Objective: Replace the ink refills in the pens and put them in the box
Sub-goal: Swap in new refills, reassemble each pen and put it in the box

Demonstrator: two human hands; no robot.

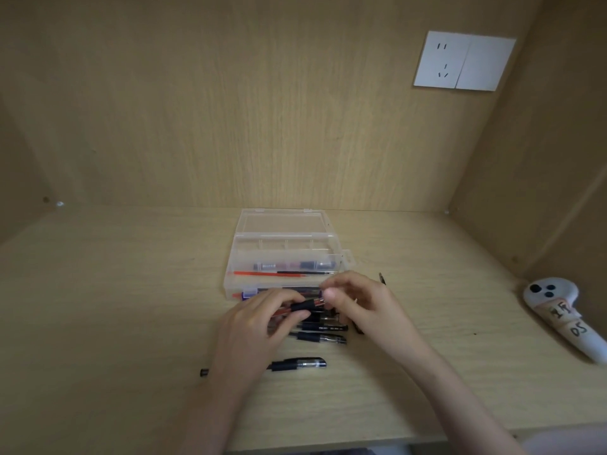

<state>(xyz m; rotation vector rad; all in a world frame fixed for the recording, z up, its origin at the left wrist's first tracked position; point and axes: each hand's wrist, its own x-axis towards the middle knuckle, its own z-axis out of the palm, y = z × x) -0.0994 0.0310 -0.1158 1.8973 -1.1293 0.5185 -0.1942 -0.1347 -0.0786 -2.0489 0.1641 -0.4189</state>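
My left hand (254, 326) and my right hand (361, 303) both grip one pen (307, 305) with a black grip and a red refill, held level just in front of the clear plastic box (282, 244). The box is open, its lid lying flat behind it. Inside lie a red refill (256, 274), a black refill (305, 272) and some pens (295, 266). Several black pens (323, 328) lie on the desk under my hands, and one more pen (300, 363) lies nearer to me. A small black cap (204, 372) sits to its left.
A white handheld controller (558, 313) with taped labels lies at the desk's right edge. A small dark part (381, 278) lies right of the box. A white wall socket (463, 60) is on the back panel. Wooden walls close in the left, back and right sides.
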